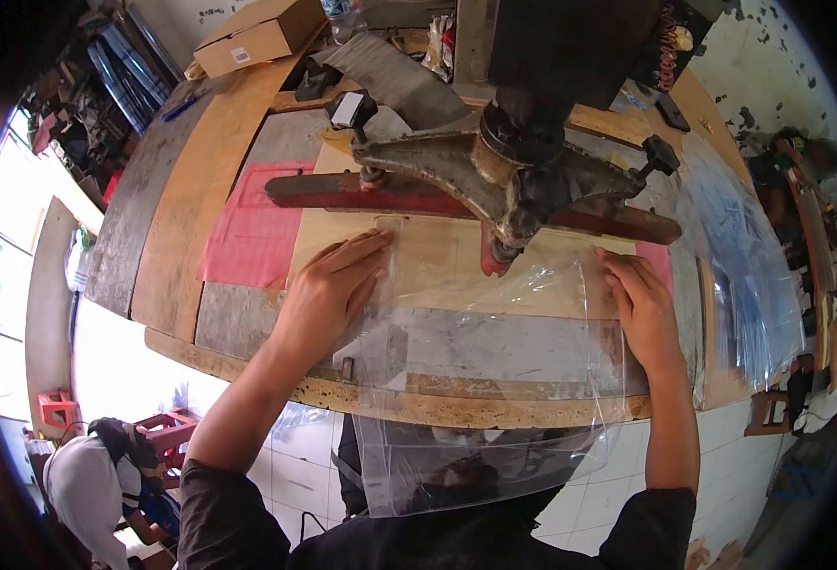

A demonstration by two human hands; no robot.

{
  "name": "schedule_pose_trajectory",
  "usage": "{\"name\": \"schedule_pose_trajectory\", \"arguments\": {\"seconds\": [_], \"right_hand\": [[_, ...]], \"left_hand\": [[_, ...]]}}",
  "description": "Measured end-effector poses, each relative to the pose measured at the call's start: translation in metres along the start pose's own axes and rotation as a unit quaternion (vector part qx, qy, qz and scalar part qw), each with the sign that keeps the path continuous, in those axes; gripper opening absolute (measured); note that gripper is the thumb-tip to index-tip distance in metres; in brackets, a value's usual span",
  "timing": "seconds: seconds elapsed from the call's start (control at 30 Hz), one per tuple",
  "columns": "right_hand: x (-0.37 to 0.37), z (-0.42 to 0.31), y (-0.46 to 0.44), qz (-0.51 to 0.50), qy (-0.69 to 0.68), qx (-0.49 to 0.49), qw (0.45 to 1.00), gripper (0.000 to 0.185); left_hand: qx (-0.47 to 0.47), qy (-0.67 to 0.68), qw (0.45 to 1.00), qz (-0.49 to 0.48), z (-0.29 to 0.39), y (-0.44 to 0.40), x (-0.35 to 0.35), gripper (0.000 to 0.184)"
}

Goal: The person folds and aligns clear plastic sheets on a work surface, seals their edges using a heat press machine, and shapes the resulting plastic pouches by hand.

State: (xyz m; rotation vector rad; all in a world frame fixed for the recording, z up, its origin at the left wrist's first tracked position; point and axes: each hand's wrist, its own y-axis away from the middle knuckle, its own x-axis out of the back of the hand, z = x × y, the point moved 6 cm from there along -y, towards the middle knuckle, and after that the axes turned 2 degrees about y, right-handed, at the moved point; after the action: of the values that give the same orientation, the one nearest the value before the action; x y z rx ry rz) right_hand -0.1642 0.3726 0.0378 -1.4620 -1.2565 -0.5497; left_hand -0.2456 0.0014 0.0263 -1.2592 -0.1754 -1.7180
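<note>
left hand (342,275) and right hand (639,302) are lying loosely open, fingertips touching the clear sheet (480,464) overhanging the surface's (243,323) near edge.

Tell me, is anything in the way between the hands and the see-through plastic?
Nothing I can see. The left hand is on the plastic at its left side, and the right hand is at its right side. The big machine reaches in between the hands, but blocks neither one.
</note>
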Motion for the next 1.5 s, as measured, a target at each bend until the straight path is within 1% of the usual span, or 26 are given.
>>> {"name": "schedule_pose_trajectory", "arguments": {"seconds": [0.33, 0.43, 0.5, 0.67, 0.73, 0.8, 0.83, 0.87, 0.93, 0.97, 1.1, 1.27, 1.37, 1.43, 1.5], "right_hand": [[0.000, 0.001, 0.001, -0.003, 0.002, -0.004, 1.000, 0.033], [0.000, 0.004, 0.002, -0.005, 0.005, -0.021, 1.000, 0.034], [0.001, 0.003, 0.001, 0.002, 0.009, -0.001, 1.000, 0.035], [0.001, 0.007, 0.005, -0.004, 0.011, -0.017, 1.000, 0.039], [0.002, 0.006, 0.005, -0.006, 0.022, -0.024, 0.999, 0.041], [0.002, 0.005, 0.005, -0.020, -0.014, -0.023, 0.999, 0.042], [0.001, 0.007, 0.006, -0.017, -0.007, -0.014, 1.000, 0.042], [0.000, 0.010, 0.007, -0.014, 0.000, -0.021, 1.000, 0.042], [-0.001, 0.011, 0.006, -0.005, -0.019, 0.002, 1.000, 0.042], [0.000, 0.012, 0.006, -0.001, -0.016, -0.003, 1.000, 0.042], [0.000, 0.011, 0.004, 0.007, -0.016, 0.015, 1.000, 0.041], [0.001, 0.012, 0.006, 0.015, -0.005, 0.031, 0.999, 0.042], [0.002, 0.013, 0.007, -0.002, 0.003, 0.035, 0.999, 0.041], [0.003, 0.011, 0.009, 0.011, 0.033, 0.058, 0.998, 0.038], [0.003, 0.016, 0.012, 0.011, 0.013, 0.049, 0.999, 0.035]], "left_hand": [[0.000, 0.013, 1.000, -0.005, -0.001, -0.001, 0.000, 0.029], [0.004, 0.015, 1.000, -0.008, 0.000, -0.002, 0.001, 0.029], [0.004, 0.017, 1.000, -0.011, 0.001, -0.002, 0.002, 0.029], [-0.002, 0.023, 1.000, -0.006, 0.004, -0.004, 0.001, 0.028], [-0.004, 0.028, 1.000, -0.010, 0.000, -0.002, -0.003, 0.029], [0.015, 0.019, 1.000, -0.011, 0.001, -0.003, -0.002, 0.032], [0.029, 0.030, 0.999, -0.007, 0.003, -0.005, -0.001, 0.034], [0.021, 0.036, 0.999, -0.010, 0.006, -0.005, -0.001, 0.034], [0.030, 0.014, 0.999, -0.017, 0.006, -0.007, 0.000, 0.036], [0.027, 0.008, 0.999, -0.016, 0.006, -0.007, -0.001, 0.035], [0.011, 0.009, 1.000, -0.008, 0.006, -0.006, -0.002, 0.031], [0.020, 0.033, 0.999, -0.004, 0.006, -0.005, 0.001, 0.028], [0.001, 0.020, 1.000, -0.004, 0.005, -0.003, 0.000, 0.029], [-0.003, 0.013, 1.000, -0.007, 0.009, -0.004, 0.001, 0.028], [-0.008, 0.004, 1.000, -0.009, 0.012, -0.001, 0.004, 0.028]]}}
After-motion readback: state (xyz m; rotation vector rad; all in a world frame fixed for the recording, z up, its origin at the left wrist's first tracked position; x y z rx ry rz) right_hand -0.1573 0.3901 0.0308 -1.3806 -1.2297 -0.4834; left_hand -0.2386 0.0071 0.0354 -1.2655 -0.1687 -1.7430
